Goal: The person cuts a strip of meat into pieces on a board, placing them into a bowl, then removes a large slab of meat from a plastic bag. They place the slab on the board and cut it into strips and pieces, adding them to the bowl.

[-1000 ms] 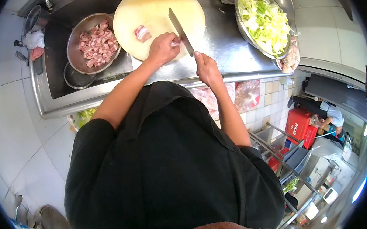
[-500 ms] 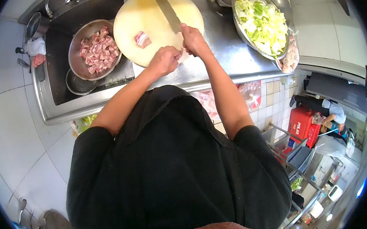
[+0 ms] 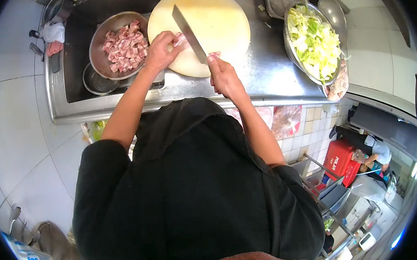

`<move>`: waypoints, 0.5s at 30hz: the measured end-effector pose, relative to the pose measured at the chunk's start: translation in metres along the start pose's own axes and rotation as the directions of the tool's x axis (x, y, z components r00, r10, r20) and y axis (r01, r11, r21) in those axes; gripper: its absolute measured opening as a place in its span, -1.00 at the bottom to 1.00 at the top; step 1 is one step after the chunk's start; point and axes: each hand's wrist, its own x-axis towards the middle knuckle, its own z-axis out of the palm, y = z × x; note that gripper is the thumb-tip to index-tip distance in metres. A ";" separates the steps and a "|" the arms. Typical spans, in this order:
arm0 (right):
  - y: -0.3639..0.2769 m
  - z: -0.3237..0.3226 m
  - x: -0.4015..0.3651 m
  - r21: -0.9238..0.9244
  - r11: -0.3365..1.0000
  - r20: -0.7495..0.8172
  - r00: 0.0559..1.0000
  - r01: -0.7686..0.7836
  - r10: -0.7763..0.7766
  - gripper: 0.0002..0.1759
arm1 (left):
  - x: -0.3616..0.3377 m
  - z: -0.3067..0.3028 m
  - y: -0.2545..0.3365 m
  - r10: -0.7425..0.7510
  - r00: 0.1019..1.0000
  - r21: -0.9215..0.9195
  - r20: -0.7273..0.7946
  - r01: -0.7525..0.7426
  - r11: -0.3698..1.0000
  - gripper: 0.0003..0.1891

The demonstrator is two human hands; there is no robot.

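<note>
A large round cutting board lies on the steel counter. My left hand has its fingers closed on a piece of pink meat at the board's left side. A cleaver is in my right hand, its blade slanting up and left across the board. Another bit of meat shows just beyond my right fingers, partly hidden by them. To the left, a metal bowl holds several chunks of cut meat.
A steel bowl of chopped greens stands on the right, beside a metal tray. A sink lies under the meat bowl. Far right, another person bends near a red cooler.
My left hand has moved up and left onto the meat. My right hand and the cleaver have shifted lower. The whole counter scene appears farther right in view.
</note>
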 end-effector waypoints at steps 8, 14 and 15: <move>0.019 0.016 -0.011 -0.173 0.983 -0.050 0.996 0.065 -0.075 -0.39 | 0.005 0.012 -0.019 0.156 0.988 0.098 0.000 -0.156 0.983 -0.78; 0.004 0.019 -0.010 -0.291 0.953 -0.057 0.992 0.088 -0.109 -0.40 | 0.005 0.018 -0.020 0.203 0.978 0.040 -0.057 -0.200 0.979 -0.79; 0.002 0.027 0.011 -0.300 0.946 -0.062 0.987 0.124 -0.149 -0.39 | 0.006 0.018 -0.020 0.214 0.975 0.014 -0.065 -0.213 0.977 -0.79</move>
